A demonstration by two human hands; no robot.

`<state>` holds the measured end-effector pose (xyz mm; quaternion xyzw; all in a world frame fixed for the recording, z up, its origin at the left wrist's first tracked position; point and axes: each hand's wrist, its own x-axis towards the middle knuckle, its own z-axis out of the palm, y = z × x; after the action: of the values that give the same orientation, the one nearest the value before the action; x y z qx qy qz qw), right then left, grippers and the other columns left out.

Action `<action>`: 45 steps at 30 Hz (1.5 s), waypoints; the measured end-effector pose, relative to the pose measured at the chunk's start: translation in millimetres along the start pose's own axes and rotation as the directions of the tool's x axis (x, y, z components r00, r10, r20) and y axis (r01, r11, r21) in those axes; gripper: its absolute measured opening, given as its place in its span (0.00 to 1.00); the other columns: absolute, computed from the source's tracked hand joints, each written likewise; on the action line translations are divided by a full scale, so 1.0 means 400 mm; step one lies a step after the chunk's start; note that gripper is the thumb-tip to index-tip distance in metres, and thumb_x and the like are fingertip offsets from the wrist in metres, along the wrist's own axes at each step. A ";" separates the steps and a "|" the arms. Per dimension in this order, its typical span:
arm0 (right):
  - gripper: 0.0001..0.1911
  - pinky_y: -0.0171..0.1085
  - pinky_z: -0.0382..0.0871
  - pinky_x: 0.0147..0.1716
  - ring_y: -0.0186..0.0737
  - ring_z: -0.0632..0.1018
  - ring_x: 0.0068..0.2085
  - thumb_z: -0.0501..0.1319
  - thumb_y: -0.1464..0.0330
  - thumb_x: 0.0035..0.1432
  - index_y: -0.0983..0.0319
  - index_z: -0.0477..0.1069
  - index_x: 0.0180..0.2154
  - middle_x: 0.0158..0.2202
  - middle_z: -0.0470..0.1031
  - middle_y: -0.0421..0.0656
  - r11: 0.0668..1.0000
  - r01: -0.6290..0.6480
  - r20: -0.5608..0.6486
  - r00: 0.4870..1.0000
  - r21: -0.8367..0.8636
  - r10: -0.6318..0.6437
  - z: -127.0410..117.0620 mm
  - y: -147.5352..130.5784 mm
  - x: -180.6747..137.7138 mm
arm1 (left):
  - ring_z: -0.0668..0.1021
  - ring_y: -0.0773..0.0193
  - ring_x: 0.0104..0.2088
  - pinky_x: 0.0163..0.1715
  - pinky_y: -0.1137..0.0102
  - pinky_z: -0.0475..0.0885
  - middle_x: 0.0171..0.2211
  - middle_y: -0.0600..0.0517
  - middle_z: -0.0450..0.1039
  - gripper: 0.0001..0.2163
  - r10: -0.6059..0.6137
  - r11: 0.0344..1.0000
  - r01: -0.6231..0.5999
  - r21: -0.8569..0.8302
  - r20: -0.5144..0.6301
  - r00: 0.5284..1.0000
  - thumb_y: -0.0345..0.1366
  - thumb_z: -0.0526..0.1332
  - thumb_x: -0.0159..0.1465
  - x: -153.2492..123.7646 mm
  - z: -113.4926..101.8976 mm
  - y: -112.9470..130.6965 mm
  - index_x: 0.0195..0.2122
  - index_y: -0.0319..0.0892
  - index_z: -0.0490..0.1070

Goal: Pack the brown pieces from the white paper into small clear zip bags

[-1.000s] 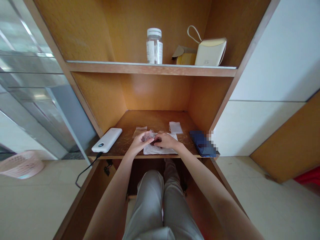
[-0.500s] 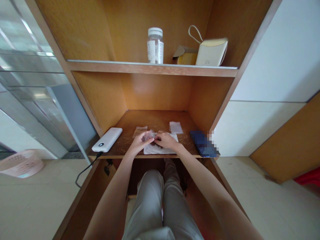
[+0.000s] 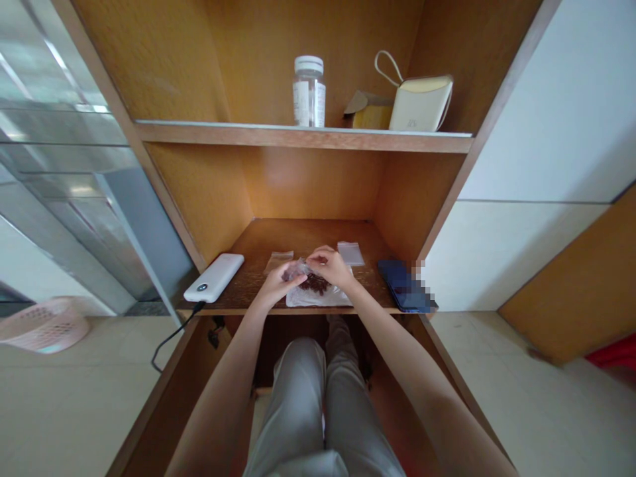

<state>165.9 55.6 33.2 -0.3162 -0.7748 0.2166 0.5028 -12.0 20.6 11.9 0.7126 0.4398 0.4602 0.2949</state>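
On the lower wooden shelf [image 3: 298, 235] my left hand [image 3: 276, 283] pinches a small clear plastic bag [image 3: 298, 269] at its left side. My right hand [image 3: 328, 264] is raised over the bag's mouth with fingertips pinched together; what they hold is too small to make out. Below the hands lies a white sheet [image 3: 318, 296] with a pile of small dark red pieces [image 3: 315, 285] on it. Two more small clear bags lie flat, one [image 3: 277, 261] to the left and one [image 3: 350, 253] to the right.
A white power bank [image 3: 213, 277] with a black cable [image 3: 171, 338] lies at the shelf's left front. A dark blue phone [image 3: 405, 285] sits at the right front. The upper shelf holds a clear jar [image 3: 309, 91], a brown box [image 3: 366, 112] and a cream pouch [image 3: 420, 103]. A pink basket [image 3: 42, 324] stands on the floor.
My right hand has lifted off the pile of dark pieces and moved up to the bag's mouth, uncovering the pile. My left hand has kept its grip on the bag.
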 end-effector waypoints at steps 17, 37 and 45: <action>0.05 0.41 0.65 0.48 0.37 0.73 0.44 0.63 0.65 0.50 0.60 0.73 0.27 0.39 0.72 0.43 0.963 -0.101 -0.047 0.992 0.251 0.116 0.028 0.000 -0.039 | 0.76 0.56 0.43 0.42 0.63 0.71 0.44 0.45 0.74 0.21 -0.024 0.999 0.020 -0.036 -0.106 0.994 0.44 0.64 0.53 0.003 0.003 0.002 0.45 0.40 0.70; 0.18 0.37 0.76 0.31 0.39 0.79 0.35 0.66 0.57 0.43 0.59 0.71 0.35 0.40 0.76 0.42 0.581 -0.418 0.058 0.842 0.699 0.536 0.042 -0.014 -0.058 | 0.77 0.60 0.33 0.34 0.66 0.71 0.32 0.48 0.75 0.12 -0.061 0.997 0.053 -0.064 -0.120 0.991 0.44 0.60 0.56 0.005 -0.004 -0.033 0.34 0.40 0.72; 0.15 0.33 0.72 0.19 0.34 0.76 0.20 0.63 0.56 0.45 0.61 0.68 0.28 0.31 0.77 0.41 0.679 -0.405 -0.034 0.844 0.612 0.535 0.044 -0.018 -0.059 | 0.75 0.63 0.27 0.27 0.71 0.69 0.27 0.51 0.73 0.12 -0.114 0.991 0.105 -0.089 -0.111 0.987 0.44 0.60 0.56 0.000 -0.007 -0.018 0.32 0.40 0.71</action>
<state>154.7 33.3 15.7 -0.3567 -0.5040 0.5309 0.5803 -17.2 23.9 7.0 0.6468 0.4752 0.5016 0.3230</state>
